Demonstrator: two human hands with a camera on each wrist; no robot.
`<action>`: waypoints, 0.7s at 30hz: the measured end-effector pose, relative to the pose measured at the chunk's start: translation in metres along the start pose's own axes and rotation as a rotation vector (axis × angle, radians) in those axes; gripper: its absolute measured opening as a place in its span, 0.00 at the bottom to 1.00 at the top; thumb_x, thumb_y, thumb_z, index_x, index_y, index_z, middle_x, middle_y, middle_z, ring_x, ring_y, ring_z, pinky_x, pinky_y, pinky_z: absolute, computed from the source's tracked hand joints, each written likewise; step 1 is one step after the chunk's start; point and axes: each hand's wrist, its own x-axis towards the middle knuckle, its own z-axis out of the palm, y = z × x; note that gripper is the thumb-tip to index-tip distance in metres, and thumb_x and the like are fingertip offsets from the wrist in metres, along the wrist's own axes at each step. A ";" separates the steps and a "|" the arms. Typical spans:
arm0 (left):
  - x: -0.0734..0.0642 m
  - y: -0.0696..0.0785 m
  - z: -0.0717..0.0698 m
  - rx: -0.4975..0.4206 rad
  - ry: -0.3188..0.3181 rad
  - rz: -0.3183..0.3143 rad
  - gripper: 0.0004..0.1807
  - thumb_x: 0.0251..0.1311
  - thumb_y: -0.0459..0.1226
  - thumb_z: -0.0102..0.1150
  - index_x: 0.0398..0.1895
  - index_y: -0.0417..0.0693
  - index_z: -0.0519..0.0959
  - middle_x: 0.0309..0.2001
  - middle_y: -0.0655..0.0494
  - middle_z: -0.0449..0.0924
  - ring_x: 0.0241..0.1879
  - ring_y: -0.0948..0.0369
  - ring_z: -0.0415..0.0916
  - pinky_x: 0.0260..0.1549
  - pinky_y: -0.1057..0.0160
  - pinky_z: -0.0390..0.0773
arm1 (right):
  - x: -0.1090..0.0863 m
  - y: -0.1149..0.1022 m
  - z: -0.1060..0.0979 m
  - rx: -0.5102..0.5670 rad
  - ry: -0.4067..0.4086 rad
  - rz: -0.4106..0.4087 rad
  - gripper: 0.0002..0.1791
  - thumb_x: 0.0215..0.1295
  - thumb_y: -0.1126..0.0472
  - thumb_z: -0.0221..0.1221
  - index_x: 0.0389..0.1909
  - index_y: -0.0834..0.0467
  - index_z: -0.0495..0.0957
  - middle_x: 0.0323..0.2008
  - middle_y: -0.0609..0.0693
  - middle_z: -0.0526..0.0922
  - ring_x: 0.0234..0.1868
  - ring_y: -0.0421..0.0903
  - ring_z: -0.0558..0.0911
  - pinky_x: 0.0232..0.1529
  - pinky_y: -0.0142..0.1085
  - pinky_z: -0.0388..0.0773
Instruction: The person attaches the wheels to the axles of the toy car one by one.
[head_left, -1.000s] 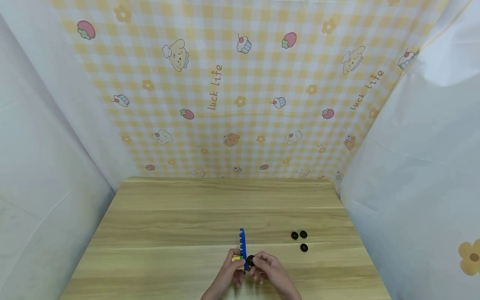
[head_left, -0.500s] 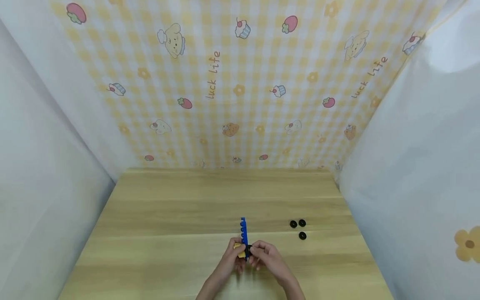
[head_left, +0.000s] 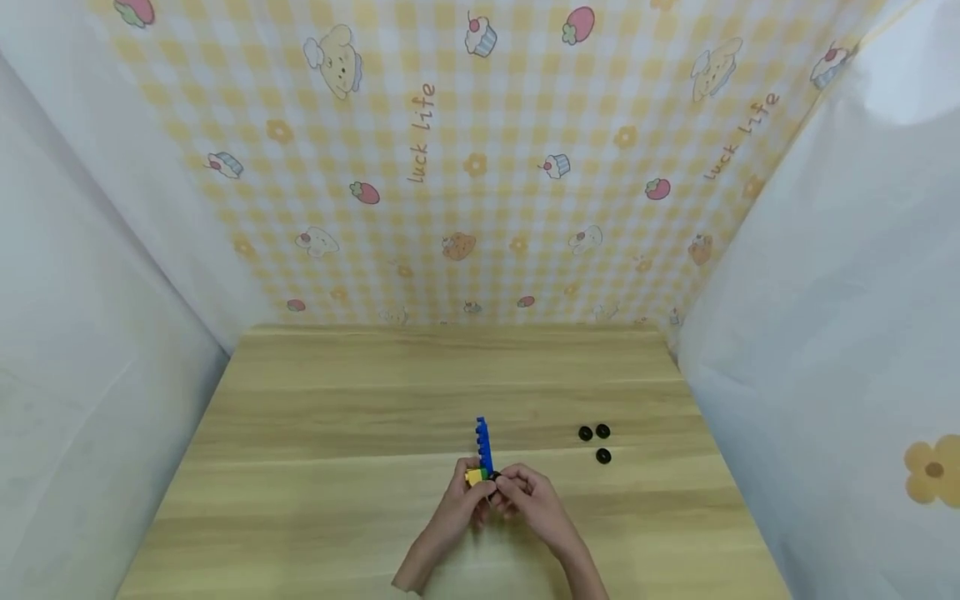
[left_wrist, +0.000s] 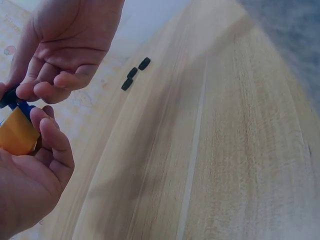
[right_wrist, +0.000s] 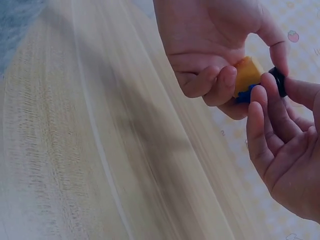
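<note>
My left hand (head_left: 452, 510) grips a toy brick build by its yellow block (right_wrist: 247, 77). A long blue studded strip (head_left: 484, 446) runs away from that block, with a bit of green brick beside it. My right hand (head_left: 536, 502) pinches a small black toy wheel (right_wrist: 278, 82) between thumb and fingers, against the near part of the blue strip. In the left wrist view the wheel (left_wrist: 9, 97) is mostly covered by fingers. Whether it sits on an axle is hidden.
Three more black toy wheels lie on the wooden table (head_left: 337, 417) to the right: one wheel (head_left: 585, 433), another wheel (head_left: 603, 431) and a nearer wheel (head_left: 603, 456). A yellow checked cloth (head_left: 480, 208) hangs behind, with white sheets at both sides.
My right hand has brought the wheel leftward from beside the blue strip until it meets the strip. The whole head view has shifted, so the table sits higher.
</note>
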 end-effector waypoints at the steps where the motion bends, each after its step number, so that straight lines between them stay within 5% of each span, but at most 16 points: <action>1: 0.001 0.001 -0.001 0.010 0.003 0.007 0.25 0.73 0.43 0.50 0.63 0.41 0.55 0.30 0.55 0.71 0.24 0.60 0.68 0.23 0.66 0.71 | 0.001 -0.001 0.001 0.005 0.006 -0.008 0.19 0.73 0.52 0.57 0.47 0.67 0.76 0.34 0.53 0.86 0.34 0.42 0.84 0.38 0.36 0.83; 14: 0.008 0.011 -0.006 -0.030 -0.008 0.038 0.20 0.73 0.41 0.39 0.59 0.38 0.55 0.25 0.55 0.68 0.23 0.59 0.66 0.22 0.64 0.70 | 0.008 -0.012 0.005 0.012 0.058 -0.024 0.21 0.75 0.51 0.54 0.46 0.68 0.75 0.31 0.55 0.85 0.31 0.43 0.84 0.37 0.37 0.83; 21: 0.003 0.000 -0.005 0.008 0.008 0.011 0.24 0.74 0.45 0.50 0.61 0.40 0.56 0.30 0.56 0.71 0.23 0.60 0.66 0.23 0.65 0.70 | 0.002 -0.005 0.007 -0.018 0.056 -0.011 0.20 0.74 0.50 0.55 0.46 0.66 0.76 0.34 0.57 0.85 0.34 0.44 0.84 0.38 0.37 0.83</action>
